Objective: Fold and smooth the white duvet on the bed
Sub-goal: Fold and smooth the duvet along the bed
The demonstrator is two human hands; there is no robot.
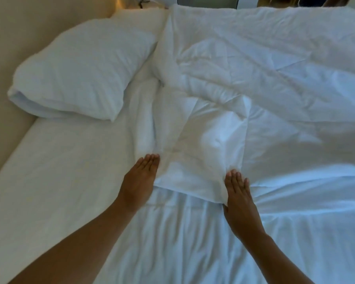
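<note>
On the bed (49,181), duvet (254,89) covers the middle and right side, and a corner flap (195,160) is folded back toward me, lying on top of the rest. My left hand (140,179) is flat, fingers straight and together, edge against the flap's left side. My right hand (239,197) is flat too, fingers straight, pressing the flap's right edge where it meets the layer below. No grip on anything, both palms open, just pressing

Status, my read: one fold roughly started, flap placed but not squared. Smoothing barely begun. Heavy creases run across the duvet beyond the flap and fan out below it toward me. A bunched ridge (148,119) sits just left of the flap. Far right side looks flatter, but part of it runs out of view

Pillow (76,70) lies upper left, apart from the flap, its far end near the duvet edge. Bare sheet (59,160) shows on the left

Left to do: flatten flap, pull out bunched ridge, sweep creases outward
</note>
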